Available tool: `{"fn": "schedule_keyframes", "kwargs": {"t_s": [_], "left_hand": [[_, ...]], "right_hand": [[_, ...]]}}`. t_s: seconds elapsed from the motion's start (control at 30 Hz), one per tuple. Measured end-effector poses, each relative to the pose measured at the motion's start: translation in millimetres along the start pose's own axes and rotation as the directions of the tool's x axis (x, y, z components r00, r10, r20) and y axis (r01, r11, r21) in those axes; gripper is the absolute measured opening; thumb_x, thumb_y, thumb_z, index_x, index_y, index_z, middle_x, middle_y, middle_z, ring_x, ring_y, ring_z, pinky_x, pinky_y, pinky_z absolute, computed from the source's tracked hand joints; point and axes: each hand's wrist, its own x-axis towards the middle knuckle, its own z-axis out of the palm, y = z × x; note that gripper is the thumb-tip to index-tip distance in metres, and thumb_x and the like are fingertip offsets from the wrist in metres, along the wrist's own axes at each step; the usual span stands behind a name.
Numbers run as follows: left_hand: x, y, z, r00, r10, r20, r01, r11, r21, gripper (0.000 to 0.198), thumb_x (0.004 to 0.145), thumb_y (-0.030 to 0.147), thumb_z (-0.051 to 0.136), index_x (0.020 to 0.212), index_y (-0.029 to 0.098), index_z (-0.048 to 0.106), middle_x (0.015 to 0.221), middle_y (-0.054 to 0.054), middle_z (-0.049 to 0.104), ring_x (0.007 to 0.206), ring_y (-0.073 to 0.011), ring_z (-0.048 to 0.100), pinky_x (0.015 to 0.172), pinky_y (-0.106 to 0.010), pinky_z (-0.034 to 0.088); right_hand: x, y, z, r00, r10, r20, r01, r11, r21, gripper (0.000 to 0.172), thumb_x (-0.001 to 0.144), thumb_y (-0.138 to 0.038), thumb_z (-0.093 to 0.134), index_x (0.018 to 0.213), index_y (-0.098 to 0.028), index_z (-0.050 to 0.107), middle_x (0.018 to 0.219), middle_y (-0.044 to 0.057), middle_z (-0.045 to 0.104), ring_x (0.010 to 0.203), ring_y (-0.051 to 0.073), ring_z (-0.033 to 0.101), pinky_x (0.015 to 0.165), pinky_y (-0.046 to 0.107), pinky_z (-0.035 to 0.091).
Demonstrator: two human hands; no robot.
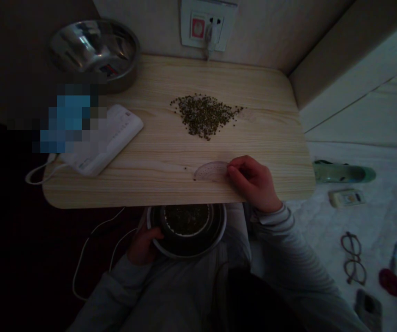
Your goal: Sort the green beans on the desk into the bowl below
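My right hand (254, 182) is closed in a pinch on a clear plastic protractor (209, 170) that lies flat near the front edge of the wooden table (150, 161). A pile of small dark green beans (203, 113) sits further back in the middle of the table. My left hand (143, 244) grips the rim of a metal bowl (186, 228) held just below the table's front edge, over my lap. The bowl has dark beans in it. One or two stray beans lie beside the protractor.
A large steel bowl (96, 48) stands at the table's back left. A white device with a cable (110, 136) lies on the left. A wall socket (207, 25) is behind. On the bed at right lie a green bottle (344, 174), glasses (352, 258) and red scissors (390, 276).
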Motion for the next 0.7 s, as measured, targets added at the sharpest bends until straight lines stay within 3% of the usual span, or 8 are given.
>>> {"fn": "schedule_keyframes", "kwargs": {"t_s": [0.1, 0.23, 0.43, 0.57, 0.7], "left_hand": [[1.1, -0.2, -3.0, 0.997, 0.001, 0.08, -0.007, 0.997, 0.072, 0.026, 0.051, 0.006, 0.052, 0.071, 0.015, 0.067, 0.051, -0.003, 0.061, 0.1, -0.0189, 0.053, 0.09, -0.027, 0.035], [1.4, -0.1, -4.1, 0.996, -0.016, 0.091, 0.01, 0.998, 0.063, 0.049, 0.051, 0.006, 0.053, 0.099, 0.016, 0.061, 0.058, -0.001, 0.064, 0.095, -0.0183, 0.056, 0.091, -0.028, 0.035], [0.6, 0.7, -1.1, 0.994, 0.003, 0.111, -0.008, 0.999, 0.042, 0.02, 0.052, 0.007, 0.051, 0.063, 0.016, 0.066, 0.049, -0.005, 0.06, 0.106, -0.0212, 0.049, 0.087, -0.029, 0.038], [-0.5, 1.9, 0.2, 0.996, -0.008, 0.092, 0.004, 0.999, 0.046, 0.046, 0.051, 0.007, 0.051, 0.095, 0.016, 0.063, 0.05, -0.001, 0.061, 0.103, -0.0197, 0.051, 0.085, -0.028, 0.04], [-1.6, 2.9, 0.2, 0.995, 0.029, 0.091, -0.033, 0.998, 0.048, 0.056, 0.051, 0.005, 0.051, 0.106, 0.017, 0.059, 0.055, 0.001, 0.063, 0.103, -0.0172, 0.05, 0.083, -0.025, 0.04]], "right_hand": [[0.1, -0.5, -0.5, 1.0, -0.006, -0.006, 0.006, 1.0, -0.005, 0.007, 0.079, -0.025, 0.049, 0.078, -0.019, 0.052, 0.065, 0.0, 0.054, 0.063, 0.011, 0.052, 0.057, 0.024, 0.041], [-0.3, -1.4, -0.2, 1.0, -0.012, 0.005, 0.012, 1.0, -0.013, 0.008, 0.079, -0.025, 0.05, 0.079, -0.018, 0.052, 0.066, 0.0, 0.055, 0.062, 0.011, 0.053, 0.057, 0.024, 0.042], [-1.8, -6.2, 6.6, 0.997, -0.036, 0.063, 0.038, 0.999, -0.033, 0.009, 0.079, -0.026, 0.049, 0.081, -0.017, 0.053, 0.067, 0.0, 0.058, 0.061, 0.01, 0.053, 0.057, 0.022, 0.042], [-3.1, -9.4, 10.7, 0.993, -0.051, 0.106, 0.057, 0.996, -0.061, 0.011, 0.08, -0.027, 0.049, 0.081, -0.017, 0.054, 0.067, 0.001, 0.057, 0.061, 0.01, 0.052, 0.058, 0.024, 0.042], [-5.4, -12.8, 12.7, 0.987, -0.063, 0.145, 0.074, 0.994, -0.077, 0.011, 0.079, -0.027, 0.05, 0.079, -0.017, 0.056, 0.065, 0.001, 0.057, 0.061, 0.011, 0.051, 0.058, 0.025, 0.04]]}}
